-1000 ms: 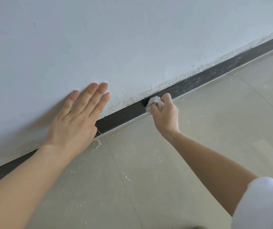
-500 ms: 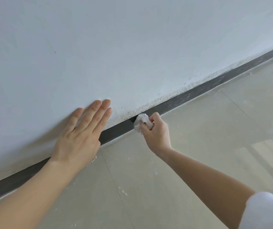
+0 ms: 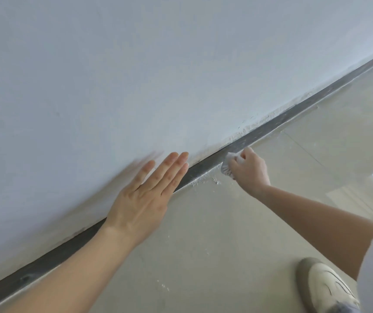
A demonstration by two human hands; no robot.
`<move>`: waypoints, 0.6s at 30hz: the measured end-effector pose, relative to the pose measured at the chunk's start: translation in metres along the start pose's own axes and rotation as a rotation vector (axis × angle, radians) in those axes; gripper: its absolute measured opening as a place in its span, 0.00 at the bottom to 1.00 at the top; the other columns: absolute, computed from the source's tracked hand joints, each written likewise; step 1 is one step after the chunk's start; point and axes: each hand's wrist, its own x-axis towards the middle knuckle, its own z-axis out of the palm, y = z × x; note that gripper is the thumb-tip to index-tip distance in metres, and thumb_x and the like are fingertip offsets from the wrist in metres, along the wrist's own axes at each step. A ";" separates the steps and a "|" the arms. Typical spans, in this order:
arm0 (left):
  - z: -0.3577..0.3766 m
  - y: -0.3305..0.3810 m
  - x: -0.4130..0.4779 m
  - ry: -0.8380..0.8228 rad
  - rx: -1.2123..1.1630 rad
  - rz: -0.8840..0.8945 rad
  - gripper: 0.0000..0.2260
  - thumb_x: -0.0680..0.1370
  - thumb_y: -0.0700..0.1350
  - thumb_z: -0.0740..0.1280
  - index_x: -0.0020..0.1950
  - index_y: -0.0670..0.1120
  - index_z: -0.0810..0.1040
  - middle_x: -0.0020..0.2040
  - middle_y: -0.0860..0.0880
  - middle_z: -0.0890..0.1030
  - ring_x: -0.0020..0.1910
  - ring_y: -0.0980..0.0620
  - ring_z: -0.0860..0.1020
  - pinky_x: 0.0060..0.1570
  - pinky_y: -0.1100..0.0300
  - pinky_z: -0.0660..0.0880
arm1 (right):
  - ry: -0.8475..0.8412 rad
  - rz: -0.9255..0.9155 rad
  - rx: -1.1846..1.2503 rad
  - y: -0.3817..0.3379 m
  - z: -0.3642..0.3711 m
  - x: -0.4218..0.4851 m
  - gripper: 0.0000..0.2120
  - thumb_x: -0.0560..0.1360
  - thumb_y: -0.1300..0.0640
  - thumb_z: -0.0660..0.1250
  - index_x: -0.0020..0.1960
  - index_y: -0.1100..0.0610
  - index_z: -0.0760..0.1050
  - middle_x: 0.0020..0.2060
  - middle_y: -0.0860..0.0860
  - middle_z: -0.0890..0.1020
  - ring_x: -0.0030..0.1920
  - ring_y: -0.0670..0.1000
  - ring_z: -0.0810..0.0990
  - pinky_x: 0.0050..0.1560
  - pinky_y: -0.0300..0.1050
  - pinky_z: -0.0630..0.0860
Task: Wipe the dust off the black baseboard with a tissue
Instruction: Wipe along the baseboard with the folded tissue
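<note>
White painted wall, pale tiled floor, with one black baseboard running diagonally between them from lower left to upper right. Baseboard condition: dark and fairly clean at lower left, grey-filmed beyond the tissue toward upper right; rough white plaster edge along its top there. One crumpled white tissue, at the foot of the baseboard where it meets the floor. Right hand: fingers curled round the tissue, bunching it against the strip. Left hand: fingers straight and close together, laid across wall and baseboard just left of the tissue; blurred, so contact cannot be confirmed. White crumbs on the floor along the joint. One light shoe, lower right. Step in hand, as judged: wiping along the strip. Recommended handling: firm, even pressure, long strokes in one direction, tissue covering the full height including the top lip, refolded to a fresh face once loaded.
</note>
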 end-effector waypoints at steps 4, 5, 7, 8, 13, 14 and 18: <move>0.008 0.022 0.054 0.059 0.027 -0.019 0.30 0.76 0.40 0.51 0.79 0.41 0.51 0.79 0.47 0.50 0.77 0.49 0.48 0.75 0.51 0.40 | -0.313 -0.279 -0.218 0.005 0.009 -0.026 0.09 0.79 0.50 0.56 0.46 0.56 0.61 0.33 0.56 0.78 0.34 0.61 0.76 0.34 0.49 0.70; 0.011 0.024 0.063 0.055 0.050 -0.019 0.29 0.76 0.40 0.50 0.79 0.41 0.52 0.79 0.47 0.50 0.77 0.48 0.48 0.75 0.51 0.40 | -0.341 -0.365 -0.253 0.003 0.013 -0.027 0.10 0.80 0.50 0.55 0.46 0.54 0.59 0.32 0.55 0.76 0.34 0.62 0.74 0.33 0.49 0.67; 0.016 0.025 0.077 0.036 0.086 -0.029 0.30 0.76 0.41 0.52 0.79 0.41 0.53 0.79 0.47 0.51 0.77 0.48 0.48 0.75 0.52 0.41 | -0.314 -0.483 -0.192 -0.004 0.019 -0.025 0.11 0.81 0.50 0.55 0.44 0.52 0.55 0.28 0.52 0.70 0.32 0.63 0.71 0.33 0.49 0.66; 0.019 0.026 0.081 0.020 0.103 -0.037 0.31 0.75 0.42 0.54 0.79 0.41 0.53 0.79 0.47 0.51 0.77 0.49 0.48 0.75 0.52 0.42 | -0.288 -0.508 -0.135 -0.005 0.021 -0.020 0.11 0.80 0.51 0.56 0.44 0.52 0.55 0.26 0.51 0.68 0.31 0.62 0.69 0.33 0.49 0.65; 0.021 0.028 0.085 -0.019 0.172 -0.064 0.33 0.73 0.44 0.59 0.78 0.43 0.57 0.79 0.50 0.53 0.77 0.52 0.50 0.75 0.54 0.43 | -0.251 -0.526 -0.059 0.014 0.012 0.013 0.10 0.79 0.53 0.57 0.46 0.55 0.57 0.24 0.48 0.66 0.29 0.61 0.68 0.31 0.48 0.64; 0.021 0.028 0.085 -0.024 0.183 -0.069 0.32 0.74 0.44 0.59 0.78 0.44 0.57 0.79 0.50 0.53 0.77 0.52 0.49 0.75 0.54 0.43 | -0.227 -0.508 -0.039 0.021 0.008 0.022 0.10 0.79 0.54 0.58 0.46 0.55 0.58 0.25 0.49 0.67 0.29 0.61 0.69 0.31 0.48 0.64; 0.020 0.030 0.086 -0.057 0.241 -0.067 0.31 0.75 0.45 0.58 0.78 0.45 0.58 0.79 0.51 0.54 0.78 0.51 0.46 0.75 0.54 0.43 | -0.085 -0.348 0.085 0.047 -0.010 0.059 0.07 0.79 0.55 0.57 0.45 0.54 0.61 0.27 0.49 0.72 0.29 0.58 0.73 0.30 0.47 0.65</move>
